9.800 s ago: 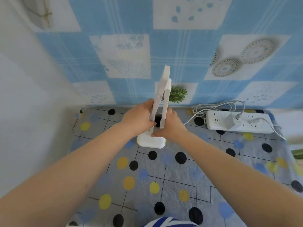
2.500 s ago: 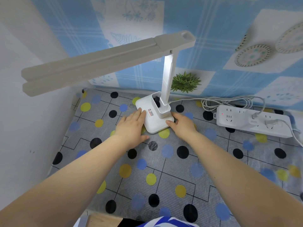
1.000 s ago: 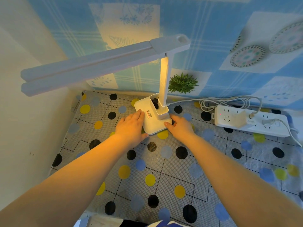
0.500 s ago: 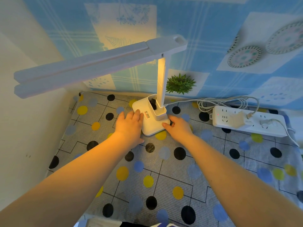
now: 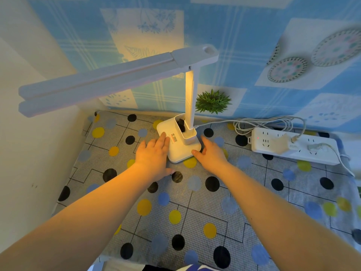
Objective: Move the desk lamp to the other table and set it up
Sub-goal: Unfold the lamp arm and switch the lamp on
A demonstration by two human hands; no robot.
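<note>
Both flat, ungrasping hands, left hand [image 5: 154, 153] and right hand [image 5: 211, 154], should nudge the lit desk lamp [image 5: 180, 142] base squarely, avoiding cable [image 5: 214, 122] strain.

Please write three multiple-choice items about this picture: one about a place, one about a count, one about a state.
1. Where does the desk lamp stand?
A. left of the power strip
B. on the power strip
C. right of the power strip

2. How many hands touch the lamp's base?
A. none
B. one
C. two

3. What is the lamp's state?
A. folded, dark
B. unfolded, lit
C. lying on its side

Answers: 1 A, the strip lies to its right on the tablecloth. 2 C, left hand and right hand flank the base. 3 B, warm light falls below its raised head.
</note>
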